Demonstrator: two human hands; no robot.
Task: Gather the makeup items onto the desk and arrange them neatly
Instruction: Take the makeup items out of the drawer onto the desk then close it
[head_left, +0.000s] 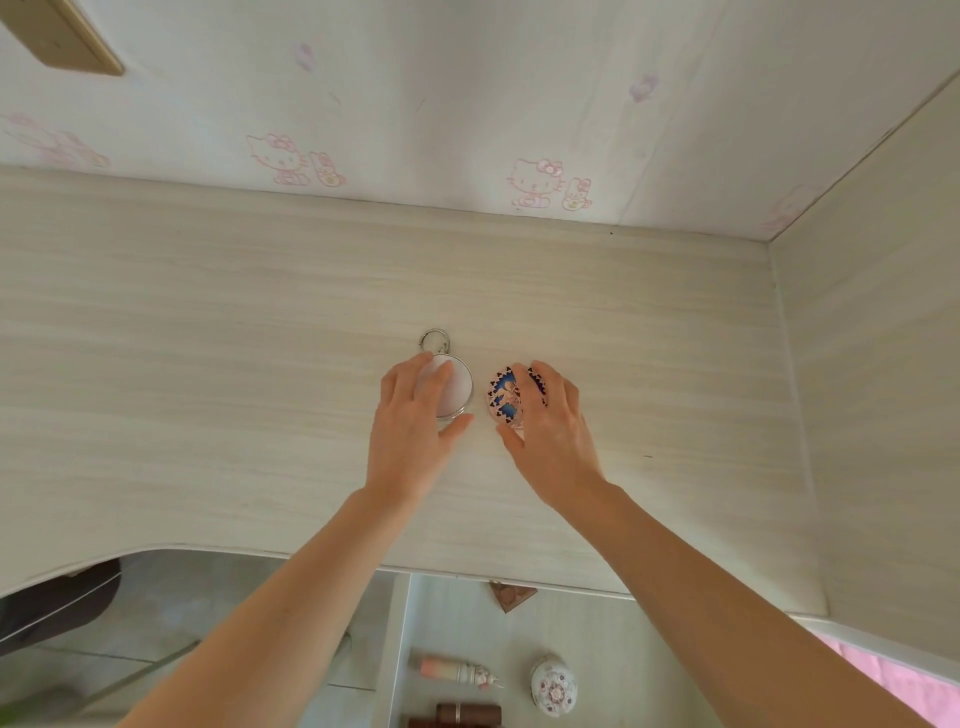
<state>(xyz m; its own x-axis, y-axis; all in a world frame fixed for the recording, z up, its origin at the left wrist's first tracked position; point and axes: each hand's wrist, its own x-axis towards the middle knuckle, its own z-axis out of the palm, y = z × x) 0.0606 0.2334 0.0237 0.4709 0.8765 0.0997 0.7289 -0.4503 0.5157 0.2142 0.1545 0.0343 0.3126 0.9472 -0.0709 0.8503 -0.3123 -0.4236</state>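
Two round compacts lie side by side in the middle of the pale wooden desk (208, 322). My left hand (410, 421) rests with straight fingers on the white compact (457, 387), which has a metal ring (434, 339) at its far side. My right hand (550, 421) lies over the pink and blue patterned compact (503, 395), fingers on top and thumb at its near edge. Below the desk's front edge, an open drawer (597, 623) holds a pink tube (457, 670), a white floral round case (553, 686), a brown tube (467, 714) and a brown palette corner (511, 595).
A wall with pink cartoon-cat wallpaper (535, 182) rises behind the desk and a side panel (872, 364) closes it on the right. A dark chair (57, 608) shows at the lower left, pink fabric (893, 680) at the lower right.
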